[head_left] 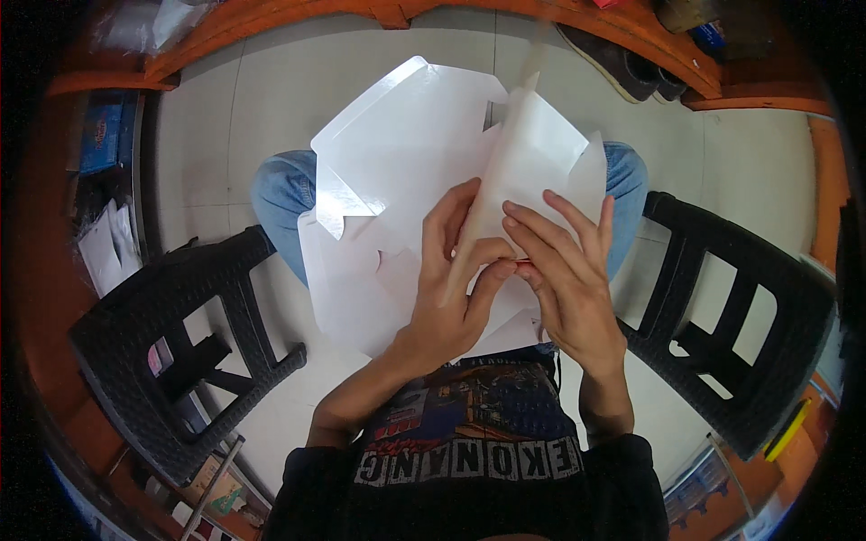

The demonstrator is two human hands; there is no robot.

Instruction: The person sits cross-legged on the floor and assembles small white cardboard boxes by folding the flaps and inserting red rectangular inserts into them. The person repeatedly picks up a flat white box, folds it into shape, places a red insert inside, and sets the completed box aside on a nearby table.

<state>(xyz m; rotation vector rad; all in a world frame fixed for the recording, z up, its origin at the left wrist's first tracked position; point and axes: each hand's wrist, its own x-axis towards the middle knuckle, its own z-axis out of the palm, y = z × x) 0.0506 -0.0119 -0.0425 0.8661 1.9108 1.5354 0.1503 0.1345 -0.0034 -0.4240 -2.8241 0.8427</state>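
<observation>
A glossy white cardboard box blank [406, 135] with cut flaps lies across my lap, partly folded. One long panel [532, 144] stands up from it on the right, nearly edge-on. My left hand [437, 311] grips the lower part of this raised panel, fingers on its left and thumb toward the middle. My right hand [577, 298] has its fingers spread over the panel's right face, while its thumb pinches the card's edge close to the left thumb. A thin reddish edge shows between the two thumbs. The fold under the hands is hidden.
Black plastic stools stand on both sides, a left one [180, 343] and a right one [740, 307]. Orange wooden shelving [316, 22] curves around the tiled floor [203, 135]. Dark shoes [622, 68] lie at the far right. A blue box [101, 135] sits on the left shelf.
</observation>
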